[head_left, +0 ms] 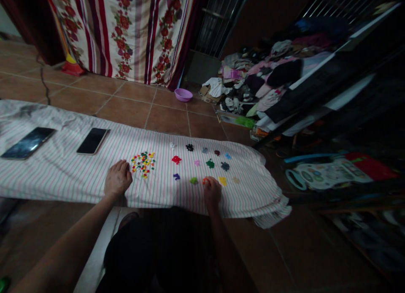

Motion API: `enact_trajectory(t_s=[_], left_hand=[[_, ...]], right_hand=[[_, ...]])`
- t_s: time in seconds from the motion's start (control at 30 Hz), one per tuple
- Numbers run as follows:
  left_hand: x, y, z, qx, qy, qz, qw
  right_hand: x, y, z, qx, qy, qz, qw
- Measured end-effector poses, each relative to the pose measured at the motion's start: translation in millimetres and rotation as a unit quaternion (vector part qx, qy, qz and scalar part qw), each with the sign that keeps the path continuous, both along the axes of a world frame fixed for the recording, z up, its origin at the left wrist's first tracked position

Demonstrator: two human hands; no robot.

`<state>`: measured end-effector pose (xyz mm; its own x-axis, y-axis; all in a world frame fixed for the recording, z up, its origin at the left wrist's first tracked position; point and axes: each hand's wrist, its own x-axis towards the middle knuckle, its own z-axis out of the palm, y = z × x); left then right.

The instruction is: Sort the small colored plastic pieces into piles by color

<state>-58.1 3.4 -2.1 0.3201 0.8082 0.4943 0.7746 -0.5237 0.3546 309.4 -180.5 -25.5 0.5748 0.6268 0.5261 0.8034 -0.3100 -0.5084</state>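
Observation:
My left hand [118, 177] rests on the striped cloth with its fingers loosely bent and the thumb apart, at the left edge of a scattered pile of small mixed-colour pieces [144, 163]. Over on the right, my right hand [212, 191] has its fingertips pinched at a cluster of orange pieces [205, 181], partly hidden by the fingers. Beside it lie a lime-green cluster [193, 180] and a yellow cluster [222, 181]. More single-colour clusters sit in rows behind, among them red [176, 159], dark green [210, 163] and black [189, 147]. The pieces are too small to name.
A phone [93, 141] and a larger dark-screened device [29, 143] lie on the left of the striped cloth [177, 196]. Beyond, a purple basin [183, 95] stands on the tiled floor near a heap of clothes [253, 77]. A floral curtain [123, 35] hangs behind.

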Motion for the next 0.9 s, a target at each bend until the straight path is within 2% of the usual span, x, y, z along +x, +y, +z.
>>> enact_trajectory(t_s=[0.13, 0.37, 0.63, 0.9], left_hand=[[-0.4, 0.1, 0.4, 0.002, 0.004, 0.004, 1.0], [-0.8, 0.1, -1.5, 0.011, 0.021, 0.007, 1.0], [-1.0, 1.2, -2.3, 0.012, 0.026, 0.005, 1.0], [-0.9, 0.3, -2.8, 0.024, 0.038, 0.012, 0.999]], right_hand=[[1.0, 0.1, -5.0, 0.005, 0.001, -0.005, 1.0], [-2.3, -1.5, -3.1, 0.009, -0.009, -0.003, 1.0], [0.5, -4.4, -9.6, -0.011, -0.071, 0.046, 0.996], [3.7, -2.1, -12.6, -0.001, -0.05, 0.039, 0.998]])
